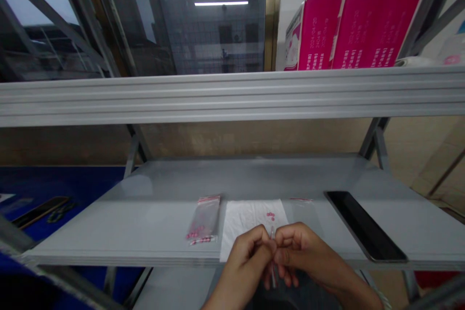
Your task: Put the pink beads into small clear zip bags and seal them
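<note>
Left hand [250,254] pinches clear tube [274,278]; pink boxes [359,29] read "2024/04/20".

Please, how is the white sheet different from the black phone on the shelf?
The white sheet looks pale and creased; the black phone is dark and smooth. The white sheet carries small pink beads; the black phone shows none. Both lie flat on the grey shelf.

Workbench-type spot, indoors.
Grey metal-framed shelving [232,98], tiled beige wall [414,155], gold-framed glass window [218,24].
</note>
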A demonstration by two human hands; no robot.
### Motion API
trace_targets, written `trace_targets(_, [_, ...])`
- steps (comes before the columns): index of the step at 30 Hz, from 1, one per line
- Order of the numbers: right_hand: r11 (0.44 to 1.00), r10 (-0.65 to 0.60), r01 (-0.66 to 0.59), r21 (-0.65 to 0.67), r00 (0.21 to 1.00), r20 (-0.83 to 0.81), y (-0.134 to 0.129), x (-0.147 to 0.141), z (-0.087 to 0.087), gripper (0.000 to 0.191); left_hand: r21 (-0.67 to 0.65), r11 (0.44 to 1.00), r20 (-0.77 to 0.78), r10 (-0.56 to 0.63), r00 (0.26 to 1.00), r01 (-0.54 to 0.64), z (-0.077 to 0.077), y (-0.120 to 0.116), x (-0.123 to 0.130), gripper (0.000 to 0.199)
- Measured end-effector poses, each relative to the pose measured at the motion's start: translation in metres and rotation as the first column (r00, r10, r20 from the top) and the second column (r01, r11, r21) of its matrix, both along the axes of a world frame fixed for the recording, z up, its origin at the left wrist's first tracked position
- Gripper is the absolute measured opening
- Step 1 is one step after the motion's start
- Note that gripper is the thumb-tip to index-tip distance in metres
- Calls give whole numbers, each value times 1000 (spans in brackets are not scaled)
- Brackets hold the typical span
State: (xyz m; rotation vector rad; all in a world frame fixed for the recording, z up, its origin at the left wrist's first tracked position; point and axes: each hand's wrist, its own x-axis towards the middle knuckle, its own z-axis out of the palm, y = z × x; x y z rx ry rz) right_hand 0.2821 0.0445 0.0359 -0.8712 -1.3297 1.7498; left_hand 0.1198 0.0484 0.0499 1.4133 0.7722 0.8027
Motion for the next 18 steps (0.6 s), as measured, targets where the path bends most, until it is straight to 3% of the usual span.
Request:
trace_targets(9, [998,-32,35,46,998,-51,-1,1,2,45,84,995,3,45,999,-45,0,2,-2,41])
trace_targets(18, [989,-30,29,148,1000,8,-4,1,2,42,40,999,-39,20,999,-18,-11,2,4,37])
